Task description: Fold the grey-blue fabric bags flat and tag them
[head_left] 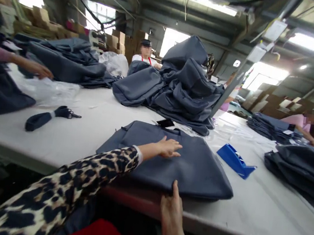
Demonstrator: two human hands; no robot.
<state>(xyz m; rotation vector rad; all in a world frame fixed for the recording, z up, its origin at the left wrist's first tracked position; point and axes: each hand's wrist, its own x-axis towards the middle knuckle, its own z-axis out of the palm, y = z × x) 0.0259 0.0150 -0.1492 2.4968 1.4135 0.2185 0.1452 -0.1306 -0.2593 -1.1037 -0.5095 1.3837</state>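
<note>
A dark blue-grey bag (197,165) lies flat at the table's front edge, its handle side facing away and a black tag (165,123) at that far side. My left hand (169,148), below a leopard-print sleeve, rests on the bag's upper face with fingers stretched out. At the near edge, my right hand (173,203) grips the bag, thumb on top and the other fingers hidden underneath. A coiled dark strap (47,117) with a metal hook lies to the left. To the right of the bag is a blue tape dispenser (235,160).
Behind the bag rises a tall heap of similar bags (187,83). Folded bags (303,171) are stacked at the right. A co-worker's hand (37,69) reaches over clear plastic (53,90) at the left. A slanted metal post (232,85) stands beyond the white table (84,142).
</note>
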